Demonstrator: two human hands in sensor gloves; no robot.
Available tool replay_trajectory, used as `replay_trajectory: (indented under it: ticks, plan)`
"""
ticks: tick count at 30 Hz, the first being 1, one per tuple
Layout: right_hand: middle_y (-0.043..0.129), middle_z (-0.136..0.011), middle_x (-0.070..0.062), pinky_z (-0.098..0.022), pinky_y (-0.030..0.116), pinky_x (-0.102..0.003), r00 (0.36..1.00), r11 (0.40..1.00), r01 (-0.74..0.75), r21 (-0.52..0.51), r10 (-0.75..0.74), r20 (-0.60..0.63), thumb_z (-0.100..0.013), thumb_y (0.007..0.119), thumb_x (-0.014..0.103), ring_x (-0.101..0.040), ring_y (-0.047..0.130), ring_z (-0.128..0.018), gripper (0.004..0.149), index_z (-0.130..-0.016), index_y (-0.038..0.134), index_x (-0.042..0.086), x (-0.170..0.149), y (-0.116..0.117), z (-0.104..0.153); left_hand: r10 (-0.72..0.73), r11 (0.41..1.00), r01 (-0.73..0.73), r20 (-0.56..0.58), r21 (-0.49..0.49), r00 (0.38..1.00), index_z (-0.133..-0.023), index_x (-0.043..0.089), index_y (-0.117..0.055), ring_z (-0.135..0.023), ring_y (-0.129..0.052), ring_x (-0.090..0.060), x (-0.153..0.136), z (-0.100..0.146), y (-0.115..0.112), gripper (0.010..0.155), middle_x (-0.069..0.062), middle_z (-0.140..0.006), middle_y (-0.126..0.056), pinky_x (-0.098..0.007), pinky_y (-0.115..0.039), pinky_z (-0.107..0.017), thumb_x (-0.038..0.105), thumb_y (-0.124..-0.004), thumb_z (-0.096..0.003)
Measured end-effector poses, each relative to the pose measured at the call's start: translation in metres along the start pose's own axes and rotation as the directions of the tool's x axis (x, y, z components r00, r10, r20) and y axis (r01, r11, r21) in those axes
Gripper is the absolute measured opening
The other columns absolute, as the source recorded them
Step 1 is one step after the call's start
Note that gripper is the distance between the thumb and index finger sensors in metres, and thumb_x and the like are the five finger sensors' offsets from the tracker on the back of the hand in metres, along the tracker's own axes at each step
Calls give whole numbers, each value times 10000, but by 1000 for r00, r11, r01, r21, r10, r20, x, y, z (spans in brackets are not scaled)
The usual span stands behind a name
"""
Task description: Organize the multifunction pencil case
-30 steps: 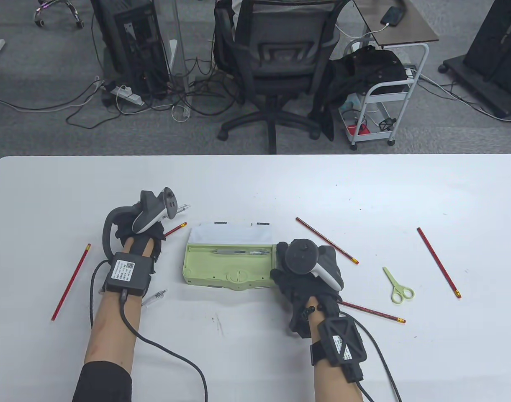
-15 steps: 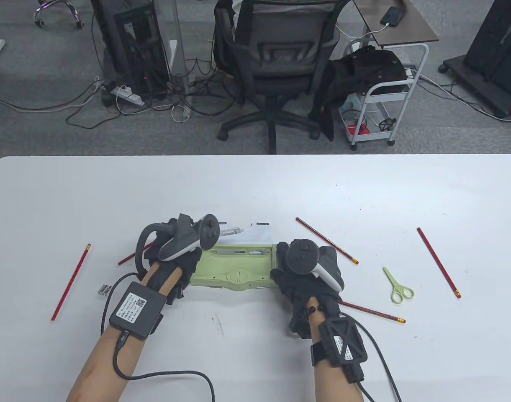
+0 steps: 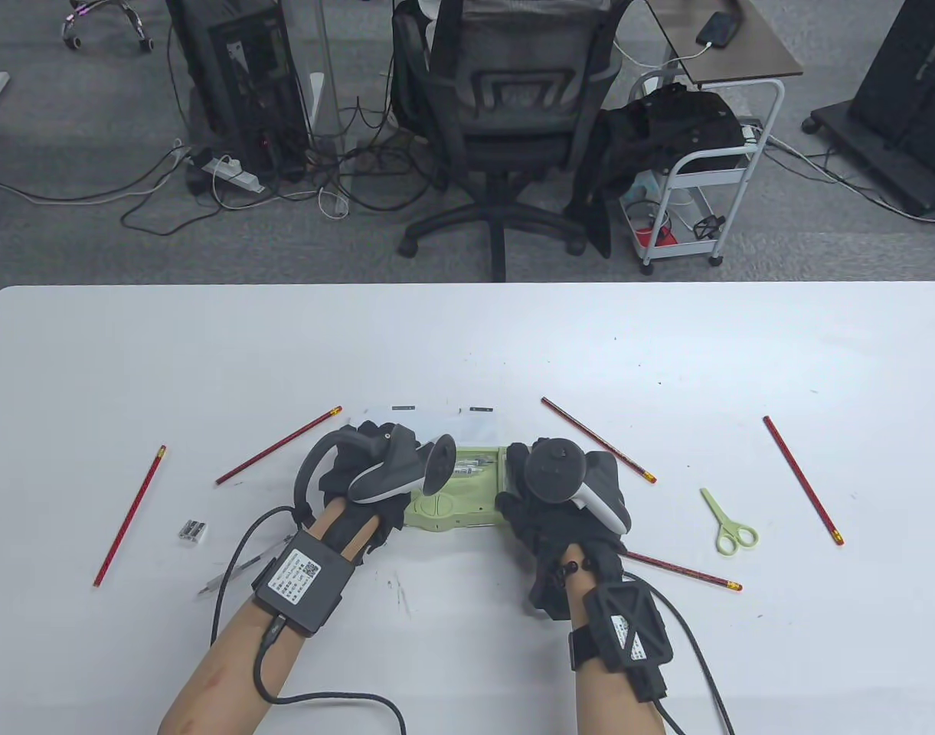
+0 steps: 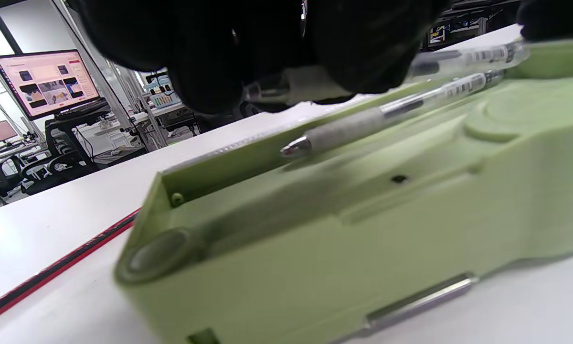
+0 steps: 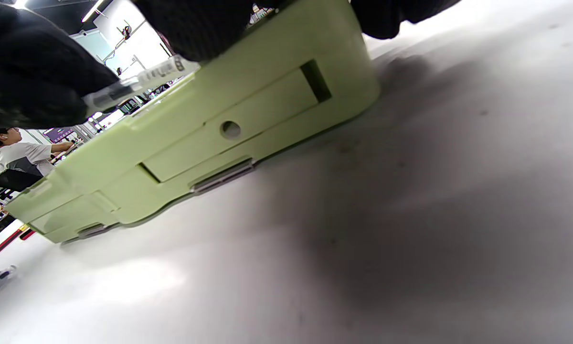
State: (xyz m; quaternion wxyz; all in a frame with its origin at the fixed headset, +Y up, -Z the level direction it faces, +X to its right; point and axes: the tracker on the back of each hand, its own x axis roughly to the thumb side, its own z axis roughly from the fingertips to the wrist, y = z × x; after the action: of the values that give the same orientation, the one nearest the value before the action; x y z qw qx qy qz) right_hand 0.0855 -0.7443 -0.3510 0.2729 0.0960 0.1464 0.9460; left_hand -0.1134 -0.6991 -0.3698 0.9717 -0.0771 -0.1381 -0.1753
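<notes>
- Green plastic marks the pencil case in the table view; it lies open near the front middle of the white table, its white lid folded back toward the far side.
- Left hand covers the case's left half, tracker on its back; its fingertips are hidden from above.
- Right hand rests against the case's right end, fingers bent over the end wall and holding it.
- Red pencils lie scattered: one just left of the lid, one far left, one right of the case, one by the right wrist, one far right.
- Green scissors lie right of the right hand; a small metal sharpener and a clear pen lie to the left of the left forearm.
- Left wrist view: black gloved fingers pinch a clear gel pen just above the case's long tray, where a second gel pen already lies. A red pencil shows on the table beyond the case's corner.
- Right wrist view: the case's outer wall fills the frame, resting flat on the table. Right-hand fingers curl over its top edge, and the left hand's glove holds the clear pen over the rim.
</notes>
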Motion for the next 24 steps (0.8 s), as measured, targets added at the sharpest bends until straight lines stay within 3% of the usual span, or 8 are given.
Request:
replay_trajectory:
  ticks: [17,24]
  plan:
    - [142,-1068,-391,-708,525,-621,1000,1000,18,7,-18,5,-542,682,314,-582,505,-979,753,-1121,295,27,-3,-1,1,26,998,-26,6,61,1000,-934,256,-803,-864,-893,-339,4,-3,-5,480,-42,-927,-897,-638,-694,-685,379,-853,-473]
    - [147,-1067,-393,-707,526,-621,1000,1000,16,4,-16,3,-542,680,314,-581,508,-979,753,-1122,295,29,-4,-1,1,130,985,-129,4,112,992,-963,257,-771,-929,-863,-366,-32,20,7,494,-48,-986,-875,-640,-684,-692,376,-823,-486]
